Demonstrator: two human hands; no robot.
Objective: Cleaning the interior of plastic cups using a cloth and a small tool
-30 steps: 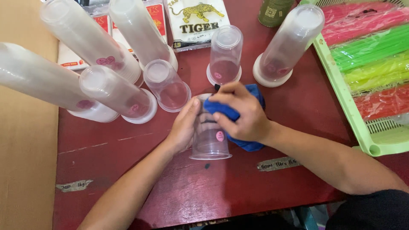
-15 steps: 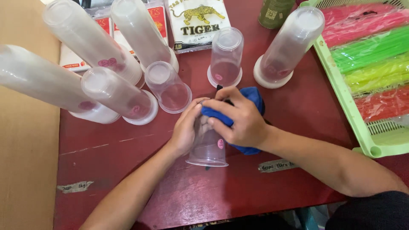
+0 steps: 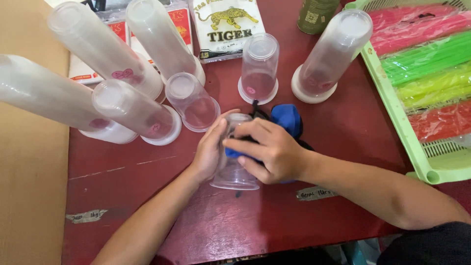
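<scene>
Dark red and scuffed, the table [image 3: 343, 122] fills most of the head view, with a tan board [image 3: 29, 186] along its left edge. At the far right sits a pale green slotted tray [image 3: 392, 113] holding wrapped bundles of straws [image 3: 427, 64] in pink, green, yellow and red. Tall stacks of clear plastic cups [image 3: 103, 54] stand upside down across the far left, leaning outward in the view, and another stack [image 3: 331, 54] stands at the far middle right. Flat white packets [image 3: 228, 27] lie at the far edge beside a green can [image 3: 316, 13]. Two single upturned cups [image 3: 258, 66] stand between the stacks.

Near the middle, one clear cup [image 3: 234, 172] rests upside down on the table. The left hand [image 3: 211, 149] is wrapped around its left side, steadying it. The right hand [image 3: 270, 149] presses a blue cloth [image 3: 287, 118] against the cup's right side, fingers curled over the cloth; the rest of the cloth bunches just behind the hand. Strips of paper tape [image 3: 316, 193] stick to the table near the front edge.
</scene>
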